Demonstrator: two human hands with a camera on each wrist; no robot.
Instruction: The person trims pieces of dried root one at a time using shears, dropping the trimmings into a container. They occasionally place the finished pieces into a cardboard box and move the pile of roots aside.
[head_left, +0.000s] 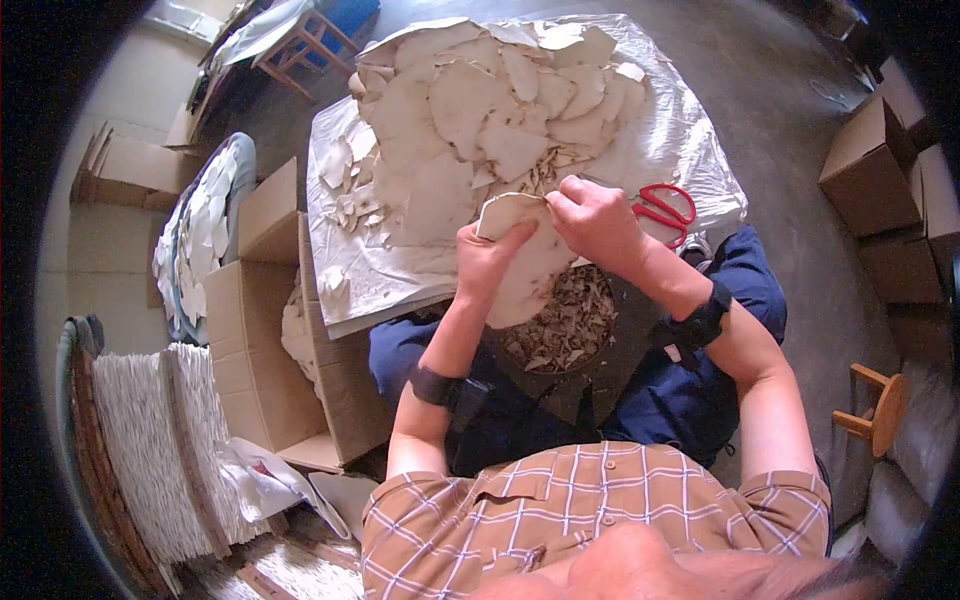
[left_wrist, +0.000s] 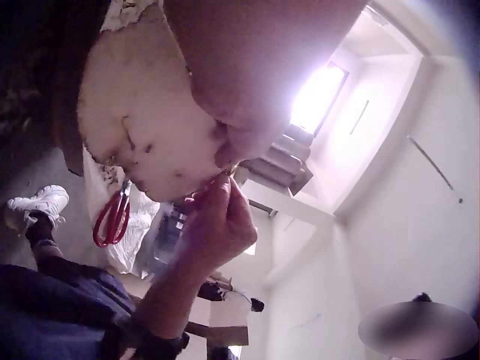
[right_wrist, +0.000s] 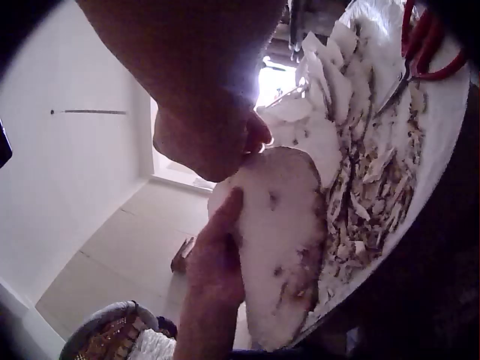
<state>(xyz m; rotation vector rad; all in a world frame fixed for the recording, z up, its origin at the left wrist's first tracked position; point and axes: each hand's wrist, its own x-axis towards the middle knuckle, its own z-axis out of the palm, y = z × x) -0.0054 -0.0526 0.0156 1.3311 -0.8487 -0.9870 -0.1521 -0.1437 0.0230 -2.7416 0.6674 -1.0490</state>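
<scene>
A thin, flat, cream-coloured piece [head_left: 528,270] with dark specks and a browned edge is held up over the front of the table. My left hand [head_left: 485,262] grips it by its left side, thumb lying across the face. At the top edge, my right hand [head_left: 598,222] pinches the rim between thumb and fingertips. The right wrist view shows the piece [right_wrist: 281,232] broadside, brown marks along one border. Just right of my right hand lie red-handled scissors [head_left: 664,214], their blades partly hidden in the head view.
A large heap of similar flat pieces [head_left: 460,100] covers the sheet-covered table [head_left: 690,140]. Below the held piece, a round container holds brown trimmings [head_left: 565,325]. An open cardboard box [head_left: 255,340] stands at the left, more boxes [head_left: 870,170] at the right, near a wooden stool [head_left: 880,410].
</scene>
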